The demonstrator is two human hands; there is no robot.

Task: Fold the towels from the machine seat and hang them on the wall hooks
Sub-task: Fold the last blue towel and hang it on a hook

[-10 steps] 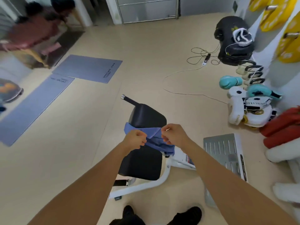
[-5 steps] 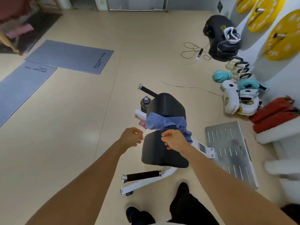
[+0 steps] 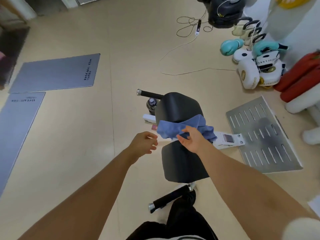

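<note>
A crumpled blue towel (image 3: 173, 129) lies across the black machine seat (image 3: 178, 106), in the gap between its back pad and the front pad (image 3: 181, 165). My right hand (image 3: 192, 139) is at the towel's near edge, palm showing and fingers spread, its fingertips touching the cloth. My left hand (image 3: 143, 143) hovers just left of the towel with fingers loosely curled and holds nothing. No wall hooks show in this view.
A slotted metal footplate (image 3: 263, 135) lies right of the seat. Boxing gloves (image 3: 251, 66) and red pads (image 3: 301, 78) sit along the right wall. A bottle (image 3: 151, 103) stands by the machine's handle (image 3: 150, 93). Grey mats (image 3: 55, 73) and a loose cable (image 3: 190, 25) lie on the floor.
Both hands were pinching the towel a second ago. They have let go and opened, and the towel rests on the seat. The left hand has drawn slightly away.
</note>
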